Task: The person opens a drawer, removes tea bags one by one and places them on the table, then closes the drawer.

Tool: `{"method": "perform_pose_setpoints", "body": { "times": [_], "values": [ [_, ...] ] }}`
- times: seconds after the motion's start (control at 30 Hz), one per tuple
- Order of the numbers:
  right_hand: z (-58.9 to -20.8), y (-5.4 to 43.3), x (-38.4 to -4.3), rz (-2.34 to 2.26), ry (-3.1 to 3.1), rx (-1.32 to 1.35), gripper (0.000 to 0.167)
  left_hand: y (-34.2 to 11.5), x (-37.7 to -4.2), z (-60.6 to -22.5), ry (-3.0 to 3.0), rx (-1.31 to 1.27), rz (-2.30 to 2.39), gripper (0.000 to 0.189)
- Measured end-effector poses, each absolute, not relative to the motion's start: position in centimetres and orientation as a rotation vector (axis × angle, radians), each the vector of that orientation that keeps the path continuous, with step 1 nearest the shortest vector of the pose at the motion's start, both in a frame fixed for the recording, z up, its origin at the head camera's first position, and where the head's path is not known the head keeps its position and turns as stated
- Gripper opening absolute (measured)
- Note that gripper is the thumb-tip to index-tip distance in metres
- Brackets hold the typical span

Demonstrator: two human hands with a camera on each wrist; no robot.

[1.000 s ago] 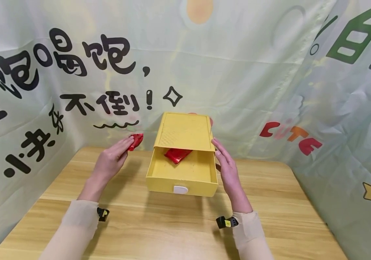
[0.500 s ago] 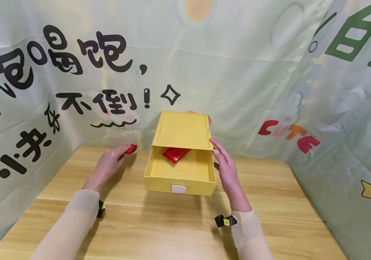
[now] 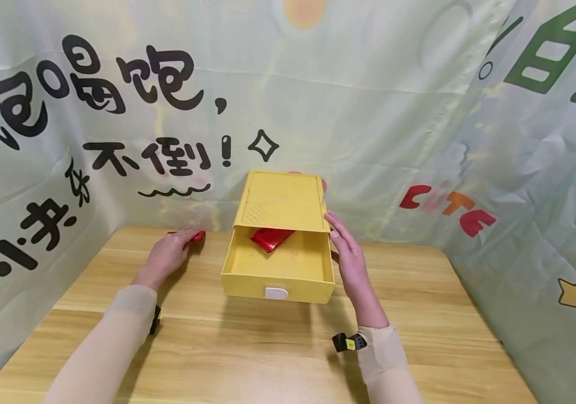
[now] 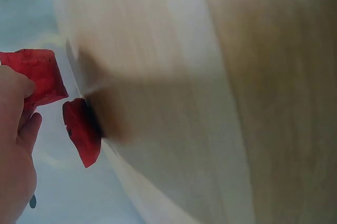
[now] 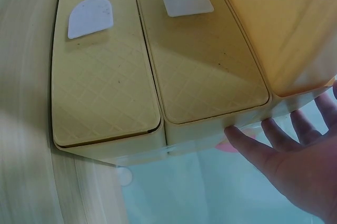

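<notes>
At the table's back left, my left hand (image 3: 168, 255) pinches a small red packet (image 4: 45, 74) between thumb and fingers. A second red packet (image 4: 83, 129) lies on the tabletop near its back edge, close by that hand. Centre back stands a yellow drawer unit (image 3: 284, 199), its top drawer (image 3: 278, 286) pulled out toward me. Inside that drawer lies another red packet (image 3: 271, 239), its rear part hidden under the unit's top. My right hand (image 3: 351, 258) rests on the unit's right side with fingers extended, as the right wrist view shows too.
Below the pulled-out drawer, the right wrist view shows two closed drawers with white tabs, the lower drawer (image 5: 100, 87) and the middle drawer (image 5: 205, 66). A printed cloth backdrop (image 3: 369, 129) hangs behind and beside the wooden table (image 3: 268, 359).
My left hand has lowered the red packet to the tabletop at the back left. My right hand stays on the drawer unit's side. The view has shifted slightly.
</notes>
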State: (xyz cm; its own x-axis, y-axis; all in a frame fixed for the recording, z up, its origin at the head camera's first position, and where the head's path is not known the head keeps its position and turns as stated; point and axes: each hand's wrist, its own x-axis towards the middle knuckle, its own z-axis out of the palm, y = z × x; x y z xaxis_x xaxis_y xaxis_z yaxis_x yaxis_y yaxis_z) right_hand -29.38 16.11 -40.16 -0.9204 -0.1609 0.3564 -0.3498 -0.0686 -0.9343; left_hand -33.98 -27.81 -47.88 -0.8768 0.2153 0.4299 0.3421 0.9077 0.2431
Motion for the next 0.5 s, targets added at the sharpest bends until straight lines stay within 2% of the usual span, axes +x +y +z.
{"method": "perform_pose_setpoints", "body": {
  "times": [0.5],
  "values": [
    [-40.12, 16.13, -29.39, 2.127, -2.049, 0.56, 0.046, -27.36, -34.87, -48.13, -2.81, -0.379, -0.352, 0.038]
  ]
}}
